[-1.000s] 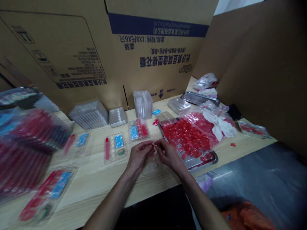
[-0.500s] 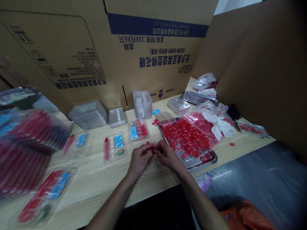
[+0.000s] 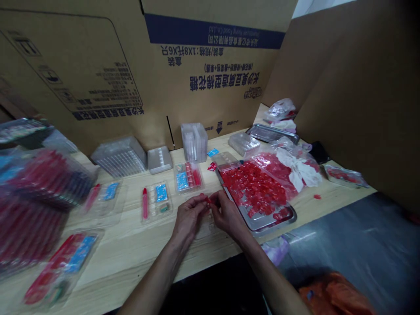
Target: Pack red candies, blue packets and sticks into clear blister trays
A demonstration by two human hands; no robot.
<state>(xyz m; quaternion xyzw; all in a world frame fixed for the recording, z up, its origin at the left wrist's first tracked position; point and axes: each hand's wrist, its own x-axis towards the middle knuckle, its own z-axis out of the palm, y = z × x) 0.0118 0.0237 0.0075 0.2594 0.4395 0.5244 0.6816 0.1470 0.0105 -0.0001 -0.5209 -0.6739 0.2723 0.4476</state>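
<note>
My left hand [image 3: 190, 215] and my right hand [image 3: 226, 214] meet fingertip to fingertip above the wooden table. Both are closed in a pinch on a small red glossy piece [image 3: 208, 200], mostly covered by the fingers. Partly hidden beneath the hands lies a clear plastic tray [image 3: 205, 232]. Just right of my right hand, a metal tray [image 3: 259, 225] bears a heap of similar red pieces [image 3: 252, 186]. Beyond my left hand sits a clear tray with blue packet and red items [image 3: 188, 178]; left of it, another holds a pink-red tube [image 3: 145, 203] and a blue packet [image 3: 161, 192].
Stacks of clear trays [image 3: 120, 155] stand along the cardboard wall [image 3: 223, 100]. At left, tall piles of filled packs [image 3: 29, 218] crowd the table. A plastic bag of red pieces [image 3: 272, 168] with white tissue [image 3: 302, 173] lies beyond the metal tray.
My hands have turned slightly against each other, and more of the red piece shows between the fingertips. The view has shifted a little; the trays stay where they were.
</note>
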